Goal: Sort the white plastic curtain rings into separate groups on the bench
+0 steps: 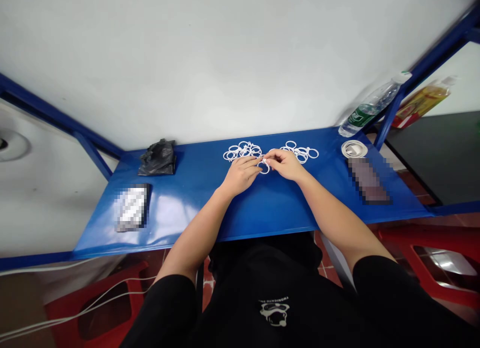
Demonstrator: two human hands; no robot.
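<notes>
Between my two hands is a white ring [264, 172], a thin round loop with a small knob at its top. My left hand [242, 175] pinches it from the left, fingers closed together. From the right, my right hand [285, 164] grips the ring's top near the knob with thumb and forefinger. Behind my left hand lies a heap of similar white rings [243, 149], partly covered by the fingers. Another group of white rings [308, 153] lies beyond my right hand, partly hidden by it. All of this is over the blue tabletop [270, 213].
A crumpled black plastic bag [157, 158] lies at the back left, above a blurred-out object [132, 208]. On the right are a coiled white cable [354, 149], another blurred-out object [369, 182] and a clear bottle [371, 108] with a green label. A wall borders the table's back.
</notes>
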